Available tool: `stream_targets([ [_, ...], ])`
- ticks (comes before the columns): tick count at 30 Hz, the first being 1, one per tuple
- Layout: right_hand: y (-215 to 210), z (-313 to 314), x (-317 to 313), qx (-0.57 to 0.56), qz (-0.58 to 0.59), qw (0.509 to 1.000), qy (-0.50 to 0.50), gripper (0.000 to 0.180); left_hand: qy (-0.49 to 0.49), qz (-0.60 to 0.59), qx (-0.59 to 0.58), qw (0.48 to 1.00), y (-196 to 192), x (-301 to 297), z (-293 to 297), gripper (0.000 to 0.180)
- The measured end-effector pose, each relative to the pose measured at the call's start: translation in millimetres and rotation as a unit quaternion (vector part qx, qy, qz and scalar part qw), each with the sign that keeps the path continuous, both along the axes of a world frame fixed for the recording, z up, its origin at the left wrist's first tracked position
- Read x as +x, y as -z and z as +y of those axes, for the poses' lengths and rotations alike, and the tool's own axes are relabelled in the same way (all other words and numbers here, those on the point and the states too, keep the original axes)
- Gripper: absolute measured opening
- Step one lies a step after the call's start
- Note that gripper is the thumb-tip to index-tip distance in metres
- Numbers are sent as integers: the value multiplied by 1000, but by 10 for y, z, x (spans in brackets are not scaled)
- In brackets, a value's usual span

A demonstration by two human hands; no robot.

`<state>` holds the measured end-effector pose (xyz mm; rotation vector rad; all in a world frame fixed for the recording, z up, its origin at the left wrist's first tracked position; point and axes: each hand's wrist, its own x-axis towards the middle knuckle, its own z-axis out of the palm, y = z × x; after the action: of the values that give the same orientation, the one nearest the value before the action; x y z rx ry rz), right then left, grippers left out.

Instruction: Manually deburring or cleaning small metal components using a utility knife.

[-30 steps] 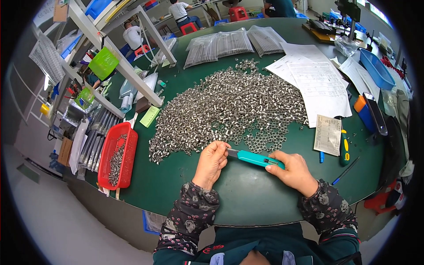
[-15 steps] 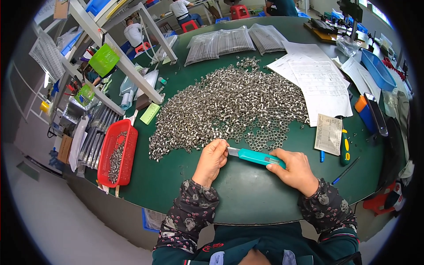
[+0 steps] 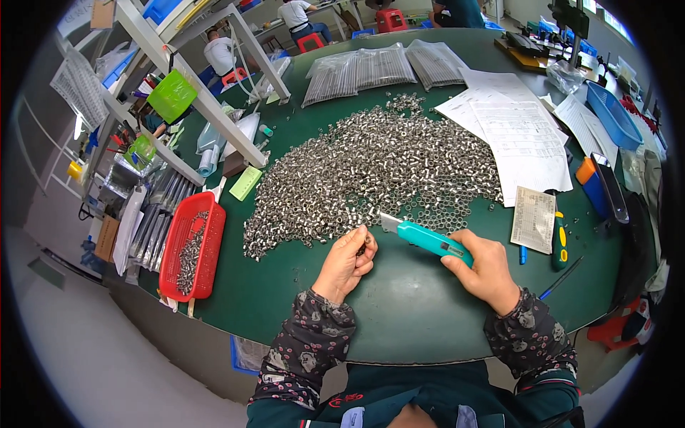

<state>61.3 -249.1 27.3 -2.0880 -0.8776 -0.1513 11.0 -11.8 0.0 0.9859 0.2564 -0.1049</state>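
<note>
In my right hand (image 3: 487, 271) is a teal utility knife (image 3: 433, 240), its blade out and pointing up and left at the near edge of a big heap of small metal rings (image 3: 378, 160). My left hand (image 3: 346, 264) is curled closed just left of the blade, apart from it. Small metal pieces, seemingly rings from the heap, show between its thumb and fingers, mostly hidden by them. The heap spreads over the green table (image 3: 407, 307) beyond both hands, and some rings lie flat in a single layer near the knife.
At the left edge stands a red basket (image 3: 207, 264) partly filled with rings. Bagged metal rods (image 3: 385, 65) lie behind the heap. To the right are paper sheets (image 3: 521, 135), a printed card (image 3: 533, 220), a yellow-green screwdriver (image 3: 560, 242), a pen (image 3: 560, 278) and a phone (image 3: 610, 187).
The knife has moved away from my left hand, its blade now tipped up toward the heap. My left fingers have curled further, showing metal pieces between them.
</note>
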Motion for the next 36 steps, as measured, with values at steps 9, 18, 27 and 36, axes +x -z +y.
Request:
stream_targets([
  [9, 19, 8, -63, -22, 45, 999, -4, 27, -56, -32, -38, 997, -31, 8, 3, 18],
  [18, 67, 8, -44, -23, 97, 995, -9, 29, -55, -48, 0, 997, -8, 0, 30, 16],
  [27, 2, 6, -64, -9, 128, 992, -17, 35, -44, -36, -69, 996, -12, 6, 24, 14],
  [36, 23, 10, -72, -35, 105, 994, -12, 33, -49, -60, -48, 996, 9, 7, 21, 14],
])
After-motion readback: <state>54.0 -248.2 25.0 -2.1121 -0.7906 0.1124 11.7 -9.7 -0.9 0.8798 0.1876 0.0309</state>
